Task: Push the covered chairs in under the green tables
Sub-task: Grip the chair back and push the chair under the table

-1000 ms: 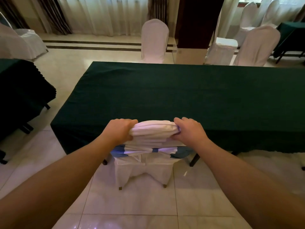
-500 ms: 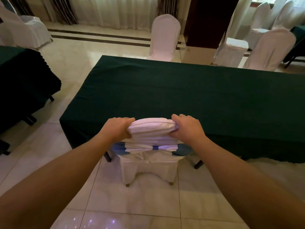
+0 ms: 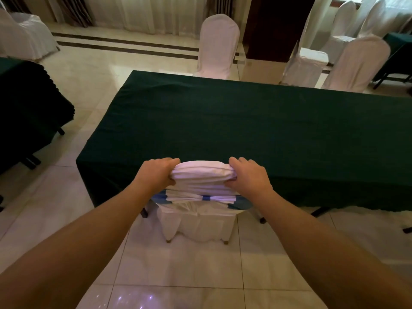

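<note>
Gripping the top corner of the white fabric-covered chair [image 3: 201,197] on its left side, the left hand [image 3: 156,173] has its fingers curled over the cloth; this grip pinches the bunched cover. The chair stands on the pale tiled floor [image 3: 178,268], its back wrapped in pleated white cloth tied with a blue sash band [image 3: 206,198], its skirt hanging to short gold-tipped legs, its seat tucked under the near edge of the dark green cloth-draped worktop [image 3: 256,130]. The right hand [image 3: 249,177] clasps the opposite top corner likewise. No writing is legible anywhere.
</note>
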